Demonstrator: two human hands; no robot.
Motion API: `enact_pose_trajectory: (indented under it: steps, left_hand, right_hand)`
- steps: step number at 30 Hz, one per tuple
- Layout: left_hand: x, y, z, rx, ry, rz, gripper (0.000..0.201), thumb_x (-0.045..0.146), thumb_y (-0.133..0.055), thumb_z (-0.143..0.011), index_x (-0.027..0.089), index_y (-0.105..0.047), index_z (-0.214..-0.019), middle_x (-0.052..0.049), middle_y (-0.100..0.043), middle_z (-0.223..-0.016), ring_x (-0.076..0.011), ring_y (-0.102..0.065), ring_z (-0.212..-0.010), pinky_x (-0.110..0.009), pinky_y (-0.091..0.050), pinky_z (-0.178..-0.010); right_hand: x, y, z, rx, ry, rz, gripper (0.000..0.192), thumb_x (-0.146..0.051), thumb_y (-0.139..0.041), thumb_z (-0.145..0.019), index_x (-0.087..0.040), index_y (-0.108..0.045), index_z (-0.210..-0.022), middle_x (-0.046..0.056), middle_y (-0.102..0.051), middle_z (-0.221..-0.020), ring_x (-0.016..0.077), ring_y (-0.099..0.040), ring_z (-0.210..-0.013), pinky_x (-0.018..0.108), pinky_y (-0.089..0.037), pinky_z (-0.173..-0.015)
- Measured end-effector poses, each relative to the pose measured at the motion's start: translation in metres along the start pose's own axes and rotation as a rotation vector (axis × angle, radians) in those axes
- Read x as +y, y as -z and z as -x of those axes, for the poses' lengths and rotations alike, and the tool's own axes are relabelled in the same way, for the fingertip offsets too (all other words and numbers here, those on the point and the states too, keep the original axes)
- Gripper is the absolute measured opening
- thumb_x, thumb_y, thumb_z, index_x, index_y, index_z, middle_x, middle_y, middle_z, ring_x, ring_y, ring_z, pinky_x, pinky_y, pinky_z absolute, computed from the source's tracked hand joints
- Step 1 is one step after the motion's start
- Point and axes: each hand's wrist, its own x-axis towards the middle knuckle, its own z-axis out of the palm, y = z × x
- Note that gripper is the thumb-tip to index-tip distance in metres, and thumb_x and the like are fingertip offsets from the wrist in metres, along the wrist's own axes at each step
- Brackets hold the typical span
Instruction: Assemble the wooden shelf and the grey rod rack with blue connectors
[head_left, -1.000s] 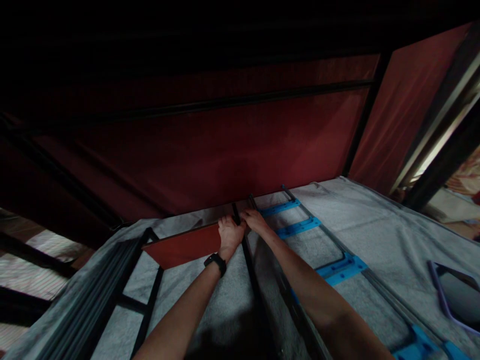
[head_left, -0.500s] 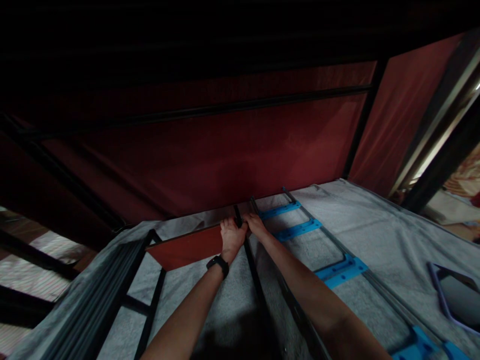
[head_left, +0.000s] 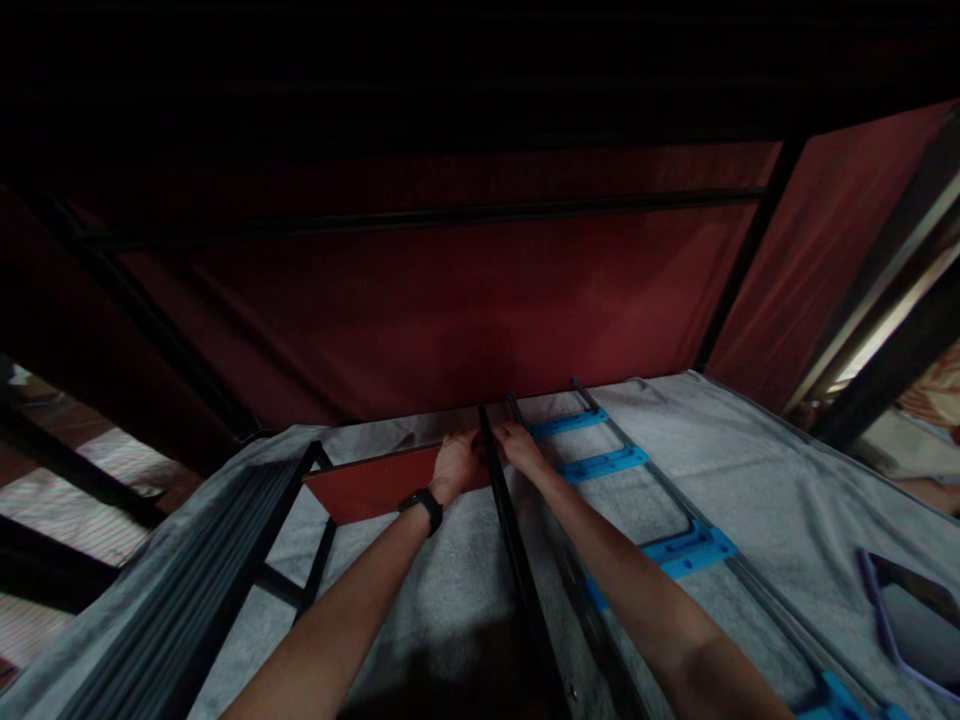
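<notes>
Both my hands at far end of black rod (head_left: 510, 520) — left hand (head_left: 454, 468) gripping red panel (head_left: 375, 482), right hand (head_left: 519, 447) pinching the rod end; joint looks unfinished.

Both arms reach to the far edge of a grey-covered bed. The left hand (head_left: 454, 466) lies on a red panel (head_left: 371, 485), the right hand (head_left: 519, 447) just beside it, a black bar (head_left: 510, 540) running between them. Blue brackets (head_left: 600, 463) lie to the right.

Grey cloth (head_left: 750, 470) at right lies open; black bars (head_left: 517, 560) and the red curtain (head_left: 450, 310) block centre and top.
</notes>
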Motion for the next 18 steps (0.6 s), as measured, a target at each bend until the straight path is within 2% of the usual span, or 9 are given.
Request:
enact_pose_trajectory:
  steps: [7, 12, 18]
  left_hand:
    - [0.0034, 0.0022, 0.003, 0.048, 0.098, 0.015, 0.038, 0.027, -0.055, -0.09, 0.026, -0.067, -0.126, -0.01, -0.07, -0.125, -0.026, -0.061, -0.117, -0.036, -0.044, -0.1]
    - [-0.0025, 0.0013, 0.0006, 0.017, 0.153, 0.05, 0.038, 0.033, -0.052, -0.092, 0.031, -0.067, -0.127, -0.008, -0.071, -0.122, -0.0274, -0.065, -0.11, -0.037, -0.049, -0.089]
    - [-0.0045, 0.0008, -0.0015, -0.001, 0.168, 0.028, 0.04, 0.033, -0.051, -0.091, 0.032, -0.067, -0.128, -0.009, -0.07, -0.123, -0.0294, -0.063, -0.112, -0.039, -0.05, -0.086]
  right_hand:
    - [-0.0012, 0.001, 0.0046, -0.013, 0.009, 0.057, 0.021, -0.026, -0.056, -0.09, -0.024, -0.068, -0.072, 0.005, -0.07, -0.08, 0.0202, -0.064, -0.09, 0.027, -0.045, -0.083]
    - [0.0038, 0.0015, 0.0021, -0.025, -0.016, 0.027, 0.026, -0.031, -0.053, -0.092, -0.023, -0.066, -0.071, 0.003, -0.069, -0.077, 0.0177, -0.063, -0.083, 0.024, -0.045, -0.078]
    - [0.0069, 0.0009, 0.0005, -0.048, -0.042, 0.004, 0.032, -0.032, -0.042, -0.097, -0.019, -0.066, -0.081, 0.001, -0.067, -0.075, 0.0145, -0.061, -0.072, 0.023, -0.046, -0.068]
